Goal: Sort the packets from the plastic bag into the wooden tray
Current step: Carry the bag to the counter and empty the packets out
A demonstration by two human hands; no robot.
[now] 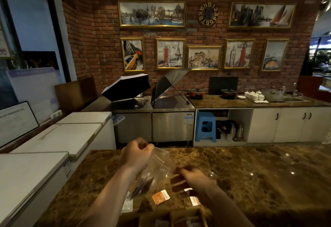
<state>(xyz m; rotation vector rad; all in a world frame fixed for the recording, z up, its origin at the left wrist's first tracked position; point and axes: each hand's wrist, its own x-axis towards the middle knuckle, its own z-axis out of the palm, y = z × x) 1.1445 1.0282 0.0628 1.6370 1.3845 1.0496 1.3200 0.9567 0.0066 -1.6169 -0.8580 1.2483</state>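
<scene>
Left hand [137, 152] lifts plastic bag [157, 166] over marble counter [250, 173].

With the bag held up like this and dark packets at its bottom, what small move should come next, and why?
Probably the right hand should reach into the plastic bag, which the left hand holds up by its top. Dark packets lie at its bottom, while an orange packet lies on the counter, not in the wooden tray.
</scene>
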